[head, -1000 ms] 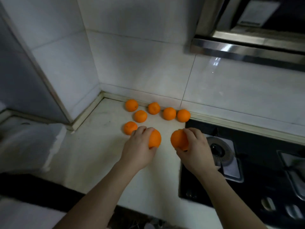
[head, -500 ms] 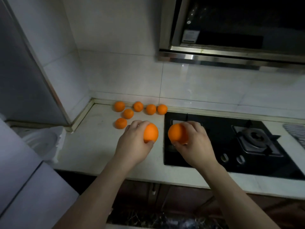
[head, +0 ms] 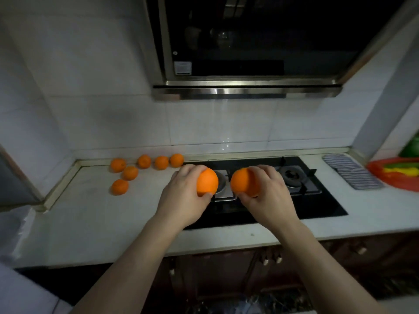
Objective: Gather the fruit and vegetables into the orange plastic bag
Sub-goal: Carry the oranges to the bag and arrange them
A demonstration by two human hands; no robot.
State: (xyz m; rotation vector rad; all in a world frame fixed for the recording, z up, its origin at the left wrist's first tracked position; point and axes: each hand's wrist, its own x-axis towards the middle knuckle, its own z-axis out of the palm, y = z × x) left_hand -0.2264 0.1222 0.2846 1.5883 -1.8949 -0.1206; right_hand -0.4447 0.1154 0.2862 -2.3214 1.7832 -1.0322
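From my seat I see both hands raised over the gas hob [head: 322, 203], each with one orange. My left hand [head: 181, 200] has its fingers [head: 188, 170] curled over the top of the left orange [head: 207, 182] and the thumb under it, so that fruit is firmly grasped. My right hand [head: 268, 198] grasps the right orange [head: 241, 182] the same way, fingers [head: 265, 170] wrapped over it and thumb below. The two held oranges are close together but apart, above the left burner.

Six smaller oranges lie on the white desk [head: 90, 223] at its far left corner. Four sit in a row along the back wall [head: 118, 165] [head: 144, 161] [head: 161, 162] [head: 176, 160], one lies just in front of that row [head: 130, 172], and one lies nearer me [head: 119, 186].

The orange plastic bag [head: 399, 186] lies on the desk at the far right edge of the view, well apart from both hands. It holds something yellow and green (I cannot tell what). A striped cloth [head: 353, 172] lies between the bag and the hob. A steel range hood [head: 247, 91] hangs over the hob, against the white tiled wall.
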